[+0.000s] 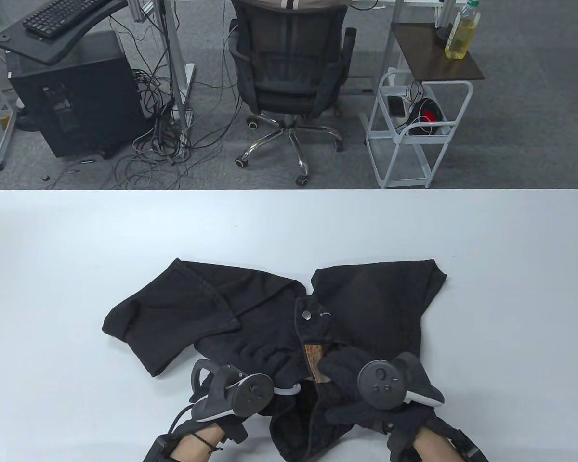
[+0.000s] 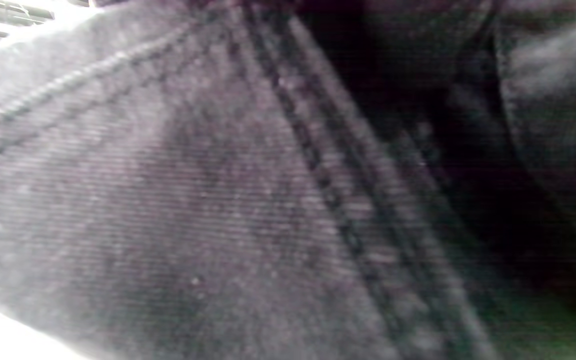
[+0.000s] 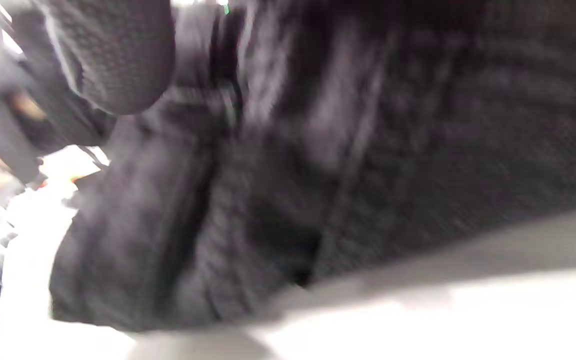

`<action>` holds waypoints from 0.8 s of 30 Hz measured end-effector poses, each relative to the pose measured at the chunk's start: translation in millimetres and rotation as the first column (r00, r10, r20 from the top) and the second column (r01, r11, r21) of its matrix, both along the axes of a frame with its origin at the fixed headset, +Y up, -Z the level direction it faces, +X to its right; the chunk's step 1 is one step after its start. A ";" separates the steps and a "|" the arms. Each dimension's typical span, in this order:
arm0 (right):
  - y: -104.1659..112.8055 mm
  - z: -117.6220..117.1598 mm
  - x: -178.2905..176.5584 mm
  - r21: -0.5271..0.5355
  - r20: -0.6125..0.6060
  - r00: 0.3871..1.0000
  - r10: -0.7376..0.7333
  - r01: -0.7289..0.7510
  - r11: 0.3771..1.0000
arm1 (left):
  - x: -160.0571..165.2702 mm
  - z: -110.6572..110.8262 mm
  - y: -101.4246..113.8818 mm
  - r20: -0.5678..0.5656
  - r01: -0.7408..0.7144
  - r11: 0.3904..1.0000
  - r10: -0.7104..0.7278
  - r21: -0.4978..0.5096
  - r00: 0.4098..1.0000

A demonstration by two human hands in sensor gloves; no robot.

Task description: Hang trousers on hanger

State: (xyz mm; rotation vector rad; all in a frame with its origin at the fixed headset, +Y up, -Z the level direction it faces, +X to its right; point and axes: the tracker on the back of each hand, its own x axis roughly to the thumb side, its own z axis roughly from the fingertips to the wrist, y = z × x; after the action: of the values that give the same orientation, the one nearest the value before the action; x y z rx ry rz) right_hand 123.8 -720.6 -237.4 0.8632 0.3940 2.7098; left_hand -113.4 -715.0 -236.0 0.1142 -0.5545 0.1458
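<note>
Fingers point(image 1: 337, 368) of right hand point(image 1: 366, 385): curled onto trousers point(image 1: 366, 308) at waistband. Left hand point(image 1: 231, 394): finger state cannot tell, hidden in cloth. Trousers: crumpled on bench point(image 1: 77, 250), near edge. Hanger: none visible. Hanging not yet begun.

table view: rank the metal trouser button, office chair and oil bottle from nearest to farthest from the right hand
From the right hand:
1. Metal button, on the trousers just beyond the hand, slightly left.
2. Office chair, on the floor past the table's far edge.
3. Oil bottle, on the small side table, far upper right.
</note>
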 end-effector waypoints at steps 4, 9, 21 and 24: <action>-16.5 -8.6 -6.7 0.004 0.081 0.997 0.018 -0.019 1.000 | 2.0 2.5 0.9 0.018 0.029 0.999 -0.028 -0.014 0.999; -17.2 -10.2 -4.1 0.066 0.131 0.991 0.000 -0.009 0.998 | -8.7 -5.5 -3.6 0.001 0.023 0.997 -0.023 -0.075 1.000; -35.4 -39.2 21.2 -0.028 0.212 0.975 0.066 -0.061 0.998 | -59.3 -40.9 -32.5 -0.120 -0.008 0.951 -0.031 -0.310 0.992; -40.2 -48.3 24.6 0.004 0.248 0.967 0.059 -0.062 0.998 | -53.0 -44.2 -36.6 -0.126 0.036 0.957 -0.075 -0.289 0.989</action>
State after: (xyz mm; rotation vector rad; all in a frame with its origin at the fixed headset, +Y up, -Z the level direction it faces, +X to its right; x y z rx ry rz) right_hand 148.4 -760.8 -285.8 0.5117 0.3552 2.8326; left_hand -166.4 -751.5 -280.2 -0.1728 -0.3949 0.1609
